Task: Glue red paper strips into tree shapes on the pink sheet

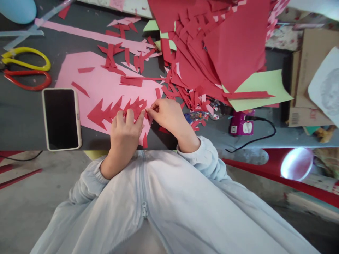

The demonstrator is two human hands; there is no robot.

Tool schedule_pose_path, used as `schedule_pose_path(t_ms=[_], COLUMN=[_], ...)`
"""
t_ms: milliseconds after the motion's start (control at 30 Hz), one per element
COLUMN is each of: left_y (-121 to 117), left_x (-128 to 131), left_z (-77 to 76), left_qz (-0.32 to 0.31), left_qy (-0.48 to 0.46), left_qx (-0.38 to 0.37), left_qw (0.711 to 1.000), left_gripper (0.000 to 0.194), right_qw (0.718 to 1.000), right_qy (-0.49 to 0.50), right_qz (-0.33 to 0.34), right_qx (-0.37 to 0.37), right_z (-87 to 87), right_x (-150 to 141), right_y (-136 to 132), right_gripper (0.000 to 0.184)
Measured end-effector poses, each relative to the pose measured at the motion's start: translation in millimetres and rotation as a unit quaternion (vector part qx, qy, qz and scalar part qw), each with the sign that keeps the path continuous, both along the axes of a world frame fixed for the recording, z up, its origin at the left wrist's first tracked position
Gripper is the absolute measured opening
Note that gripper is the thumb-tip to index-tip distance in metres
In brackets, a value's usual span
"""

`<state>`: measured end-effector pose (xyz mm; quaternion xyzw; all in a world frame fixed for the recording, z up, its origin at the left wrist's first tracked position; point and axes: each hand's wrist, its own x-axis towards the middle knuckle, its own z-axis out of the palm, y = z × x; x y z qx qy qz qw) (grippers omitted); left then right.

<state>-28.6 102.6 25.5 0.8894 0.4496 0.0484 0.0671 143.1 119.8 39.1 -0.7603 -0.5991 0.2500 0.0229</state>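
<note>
A pink paper sheet (100,79) lies near the table's front edge, with red paper pieces (116,108) set in a row on it like a jagged fishbone, a pointed arrowhead piece (96,115) at the left end. My left hand (125,132) rests over the lower part of the row, fingers apart and pressing down on the paper. To its right, my right hand (167,113) pinches thumb and forefinger together at the row's right end, close to the left fingertips. Whatever is in that pinch is too small to make out. Loose red strips (84,70) lie on the pink sheet too.
A phone (60,120) and yellow-and-red-handled scissors (28,68) lie at left. Red paper sheets and cuttings (233,46) pile up behind my right hand, beside a light green sheet (265,88). A purple socket block (241,123) with a black cable sits at right, near cardboard (314,70).
</note>
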Motion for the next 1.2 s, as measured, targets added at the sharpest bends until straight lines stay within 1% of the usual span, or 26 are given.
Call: schedule_pose_path(t_ms=[167,367,600,767,833,1000,1200], left_y=[0.6,0.5,0.0,-0.6,-0.9,0.2,1.2], left_x=[2.7,-0.4,-3.0,-1.1,-1.0,-4.2,-2.6], left_z=[-0.7,-4.9,-3.1,-3.5,-4.0,-5.5,-0.6], left_qz=[0.011,0.001,0.003,0.023,0.022,0.004,-0.019], left_qy=[-0.005,-0.010,-0.026,-0.043,-0.037,-0.020,0.034], left_qx=[-0.014,0.035,0.017,-0.008,-0.011,0.021,-0.001], left_qw=[1.000,0.999,1.000,0.999,0.999,1.000,0.999], left_gripper=[0.043,0.041,0.043,0.043,0.045,0.043,0.050], right_qw=[1.000,1.000,1.000,1.000,1.000,1.000,1.000], right_qy=[0.004,0.010,0.010,0.015,0.016,0.017,0.017], right_qz=[0.002,-0.004,-0.001,-0.003,-0.003,-0.004,-0.002], right_qx=[-0.002,-0.004,-0.004,-0.007,-0.009,-0.006,-0.004], right_z=[0.3,-0.3,-1.3,-0.7,-0.1,0.4,0.1], right_x=[0.2,0.8,1.3,1.7,1.6,1.2,0.8], right_y=[0.3,0.9,1.3,1.7,2.0,2.2,1.8], right_gripper=[0.022,0.021,0.019,0.019,0.019,0.020,0.021])
